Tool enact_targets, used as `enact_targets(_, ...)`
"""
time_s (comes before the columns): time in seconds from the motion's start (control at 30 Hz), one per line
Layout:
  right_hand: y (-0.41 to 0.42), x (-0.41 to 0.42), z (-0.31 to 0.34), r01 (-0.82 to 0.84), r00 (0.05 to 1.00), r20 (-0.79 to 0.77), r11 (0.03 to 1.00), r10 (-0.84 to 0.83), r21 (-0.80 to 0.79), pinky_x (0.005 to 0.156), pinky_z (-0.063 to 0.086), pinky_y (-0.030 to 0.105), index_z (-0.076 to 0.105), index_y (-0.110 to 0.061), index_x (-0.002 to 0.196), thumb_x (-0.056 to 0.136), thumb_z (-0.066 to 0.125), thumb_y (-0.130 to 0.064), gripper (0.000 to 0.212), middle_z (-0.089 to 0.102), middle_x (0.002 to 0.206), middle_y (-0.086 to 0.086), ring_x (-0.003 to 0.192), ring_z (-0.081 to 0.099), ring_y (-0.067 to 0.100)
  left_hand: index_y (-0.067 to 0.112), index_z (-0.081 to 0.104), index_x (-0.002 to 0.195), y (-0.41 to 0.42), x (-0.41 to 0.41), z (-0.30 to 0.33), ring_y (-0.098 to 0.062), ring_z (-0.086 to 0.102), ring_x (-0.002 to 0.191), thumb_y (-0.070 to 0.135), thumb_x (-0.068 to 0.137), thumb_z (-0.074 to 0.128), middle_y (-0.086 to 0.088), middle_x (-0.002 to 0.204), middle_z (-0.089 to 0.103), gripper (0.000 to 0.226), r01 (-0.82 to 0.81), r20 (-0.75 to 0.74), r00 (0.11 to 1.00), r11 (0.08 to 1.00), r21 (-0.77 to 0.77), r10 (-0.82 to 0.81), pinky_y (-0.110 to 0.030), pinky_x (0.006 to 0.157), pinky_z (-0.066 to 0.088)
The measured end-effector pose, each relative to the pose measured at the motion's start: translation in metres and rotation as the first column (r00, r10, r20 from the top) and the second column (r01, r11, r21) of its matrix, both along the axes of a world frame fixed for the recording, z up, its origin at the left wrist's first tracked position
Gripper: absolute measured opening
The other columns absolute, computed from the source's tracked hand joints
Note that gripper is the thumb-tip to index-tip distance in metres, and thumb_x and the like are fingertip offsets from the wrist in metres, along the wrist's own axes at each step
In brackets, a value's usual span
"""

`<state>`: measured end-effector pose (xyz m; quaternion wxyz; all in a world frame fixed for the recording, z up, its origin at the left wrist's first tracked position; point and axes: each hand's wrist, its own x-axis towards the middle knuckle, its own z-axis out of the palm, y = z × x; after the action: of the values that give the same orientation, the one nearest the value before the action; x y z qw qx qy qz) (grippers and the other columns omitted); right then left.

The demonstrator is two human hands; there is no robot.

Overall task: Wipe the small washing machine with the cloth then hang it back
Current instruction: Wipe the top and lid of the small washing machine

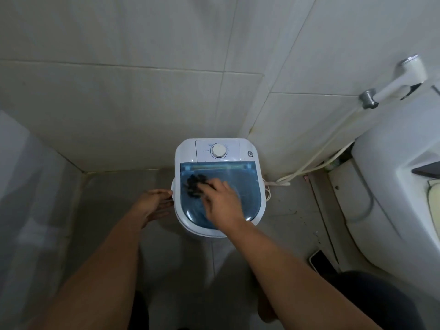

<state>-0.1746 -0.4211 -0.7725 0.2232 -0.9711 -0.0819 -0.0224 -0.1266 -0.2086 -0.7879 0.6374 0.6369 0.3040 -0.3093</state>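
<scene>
Pale grey wall tiles (133,96) and a dull tiled floor (123,194) close in the corner where you work. Your right hand (222,202) is over the lid, fingers closed on a small dark crumpled cloth (195,184), which it presses against the translucent blue plastic lid (240,184) near the lid's left side. Your left hand (156,204) is open, fingers apart and stretched, and the fingertips touch the left edge of the small white round-cornered washing machine (183,148); it holds nothing. This machine stands on the floor, close to the corner of the walls. Behind the blue lid, on the white control panel, sits a round white dial (218,150), and to its right a small grey button (250,153). To the right of the machine a cream-coloured hose (309,167) runs along the floor and up the wall to a white spray handle with a metal fitting (392,84). Further right stands a white ceramic toilet (390,167), and a dark flat phone (321,260) lies on the floor near its base.
</scene>
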Motion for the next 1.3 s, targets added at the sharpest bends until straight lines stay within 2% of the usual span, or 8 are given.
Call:
enact_targets(0.1,-0.009,0.009,0.020,-0.177,0.980,-0.060,0.969,0.190,0.170,0.089,0.055,0.042,0.061,-0.022,0.134,0.090,0.064,-0.024,0.044,0.060,0.120,0.001,0.107,0.060,0.027,0.007,0.067,0.118,-0.002,-0.003,0.005,-0.025,0.069,0.098,0.019,0.095,0.066,-0.015,0.112,0.073,0.026,0.004,0.001,1.000,1.000,0.011,-0.004,-0.035,0.080,0.056)
enact_targets(0.27,-0.100,0.000,0.017,0.321,0.943,0.044,0.937,-0.330,0.140,0.093,0.052,0.045,0.062,-0.018,0.134,0.091,0.064,-0.017,0.044,0.061,0.119,0.008,0.107,0.058,0.031,0.011,0.065,0.110,-0.013,-0.009,0.010,-0.025,0.068,0.099,0.019,0.099,0.061,-0.013,0.111,0.071,0.014,-0.036,0.037,0.999,0.998,0.053,0.034,-0.041,0.094,0.053)
enact_targets(0.33,-0.114,-0.027,0.007,0.364,0.929,0.054,0.930,-0.366,0.041,0.089,0.053,0.047,0.063,-0.017,0.132,0.089,0.064,-0.016,0.043,0.060,0.119,0.010,0.104,0.056,0.033,0.013,0.064,0.098,-0.016,-0.010,0.011,-0.026,0.068,0.097,0.018,0.100,0.059,-0.014,0.109,0.072,0.007,-0.052,0.053,0.997,0.996,0.076,0.048,-0.043,0.095,0.055)
enact_targets(0.47,-0.074,-0.084,-0.009,0.177,0.980,0.101,0.983,-0.173,-0.038,0.084,0.053,0.045,0.063,-0.019,0.131,0.091,0.059,-0.020,0.040,0.059,0.122,0.007,0.100,0.055,0.030,0.015,0.061,0.089,-0.019,-0.008,0.011,-0.028,0.067,0.094,0.015,0.100,0.057,-0.015,0.106,0.070,0.011,-0.069,0.062,0.996,0.994,0.086,0.064,-0.046,0.094,0.055)
enact_targets(0.67,-0.044,-0.088,0.007,-0.096,0.994,0.060,0.982,0.087,0.160,0.095,0.049,0.033,0.063,-0.016,0.130,0.095,0.061,-0.022,0.036,0.059,0.122,0.004,0.107,0.058,0.025,0.017,0.061,0.088,-0.018,-0.009,0.007,-0.025,0.067,0.089,0.017,0.101,0.057,-0.013,0.105,0.070,0.013,-0.066,0.067,0.996,0.992,0.104,0.060,-0.045,0.092,0.055)
enact_targets(0.8,-0.104,-0.058,0.016,0.322,0.934,0.084,0.919,-0.348,0.226,0.101,0.043,0.026,0.061,-0.011,0.134,0.093,0.064,-0.012,0.040,0.058,0.126,0.009,0.111,0.057,0.025,0.016,0.060,0.090,-0.019,-0.009,0.006,-0.028,0.066,0.097,0.017,0.101,0.057,-0.014,0.107,0.069,0.012,-0.073,0.060,0.996,0.992,0.101,0.067,-0.046,0.095,0.054)
enact_targets(0.93,-0.104,-0.067,-0.009,0.566,0.818,-0.083,0.771,-0.569,0.292,0.091,0.056,0.045,0.053,-0.023,0.137,0.096,0.058,-0.020,0.041,0.047,0.126,0.000,0.105,0.061,0.026,0.015,0.061,0.090,-0.019,-0.008,0.008,-0.027,0.067,0.097,0.017,0.101,0.057,-0.014,0.109,0.070,0.012,-0.058,0.064,0.997,0.994,0.096,0.052,-0.045,0.092,0.055)
enact_targets(1.3,0.019,-0.128,-0.025,0.196,0.981,-0.011,0.976,-0.196,0.090,0.092,0.049,0.042,0.056,-0.025,0.129,0.082,0.061,-0.014,0.049,0.049,0.137,0.005,0.112,0.051,0.028,0.013,0.061,0.098,-0.021,-0.007,0.005,-0.018,0.067,0.083,0.015,0.101,0.057,-0.009,0.102,0.069,0.006,-0.054,0.079,0.996,0.989,0.135,0.044,-0.046,0.092,0.057)
